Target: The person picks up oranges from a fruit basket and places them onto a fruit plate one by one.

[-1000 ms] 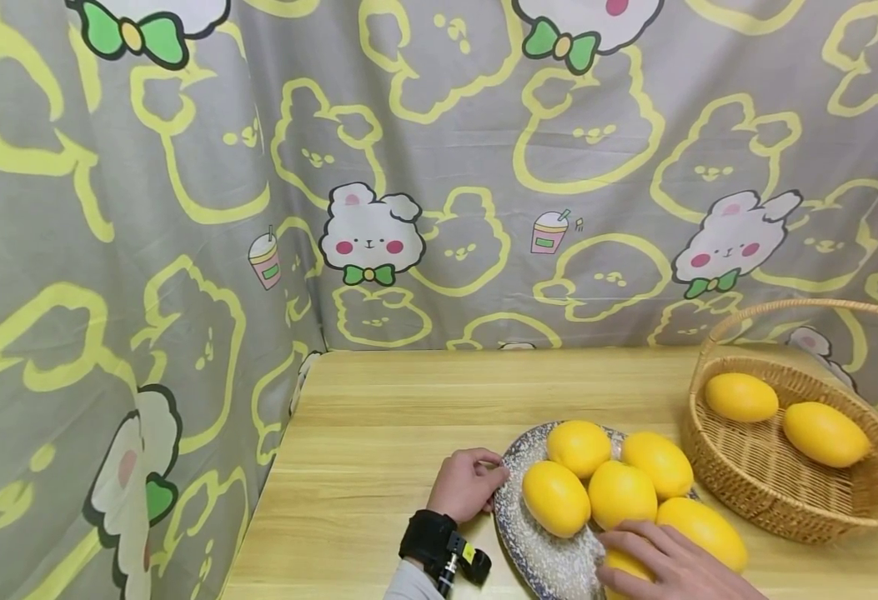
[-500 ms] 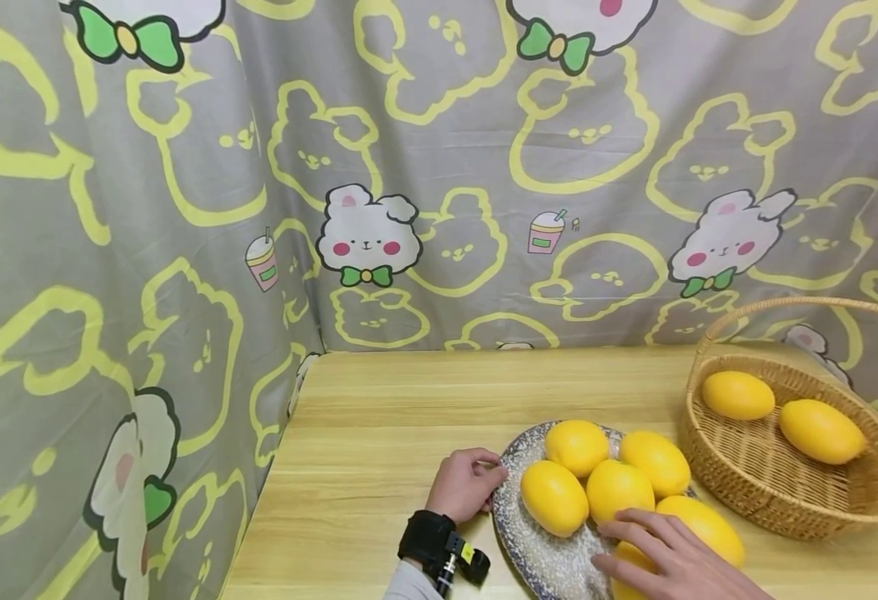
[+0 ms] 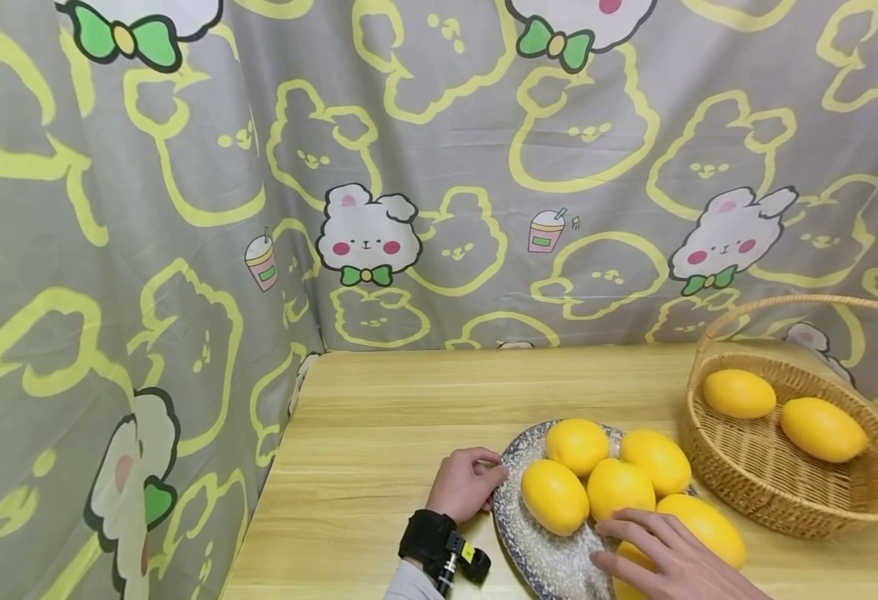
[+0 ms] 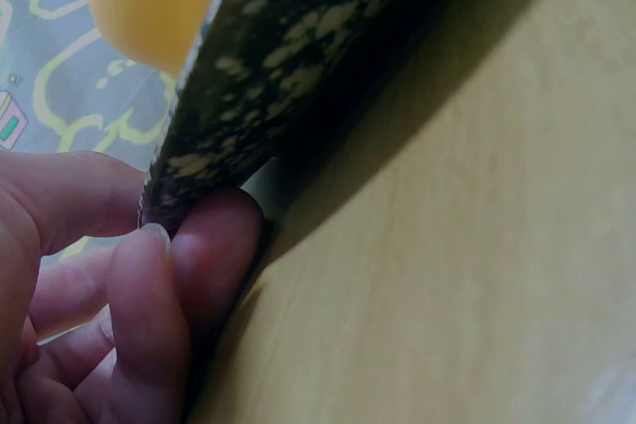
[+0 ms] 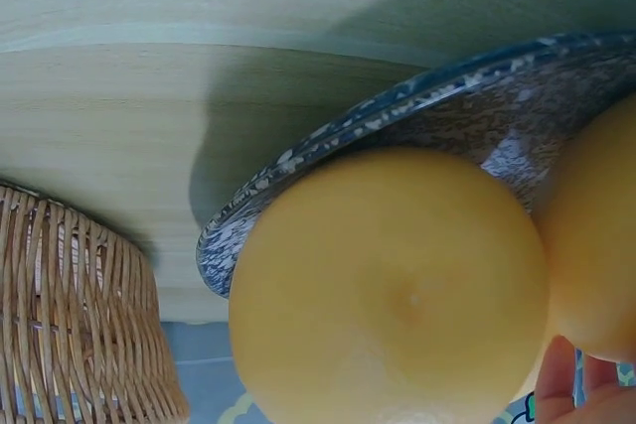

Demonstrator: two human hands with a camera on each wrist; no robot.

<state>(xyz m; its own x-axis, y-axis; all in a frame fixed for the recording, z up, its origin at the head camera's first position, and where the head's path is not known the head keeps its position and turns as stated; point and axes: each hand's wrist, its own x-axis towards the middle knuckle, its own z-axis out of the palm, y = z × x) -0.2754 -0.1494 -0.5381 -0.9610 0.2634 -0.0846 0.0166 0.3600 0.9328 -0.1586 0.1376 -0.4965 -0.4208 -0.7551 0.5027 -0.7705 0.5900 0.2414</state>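
Observation:
A speckled grey plate (image 3: 559, 571) with a dark rim carries several yellow, oval, lemon-like fruits (image 3: 554, 497). At its left side my left hand (image 3: 464, 483) pinches the rim, and the left wrist view has the fingers (image 4: 149, 315) at the plate edge (image 4: 268, 57), above and below it. My right hand (image 3: 671, 554) lies with bent fingers over the nearest lemon (image 3: 624, 590), mostly covered by that hand. In the right wrist view its fingertips (image 5: 556, 374) touch a lemon (image 5: 601, 235) at the right edge, while another lemon (image 5: 388, 285) fills the middle.
A wicker basket (image 3: 754, 492) with a tall handle stands right of the plate, two lemons (image 3: 824, 429) in it. Behind the wooden table (image 3: 378, 408) hangs a grey patterned curtain (image 3: 476, 150), which also runs down the left side.
My right hand has shifted slightly, its fingers a little further right, and the lemon under it has moved slightly right. My left hand stays at the plate's rim.

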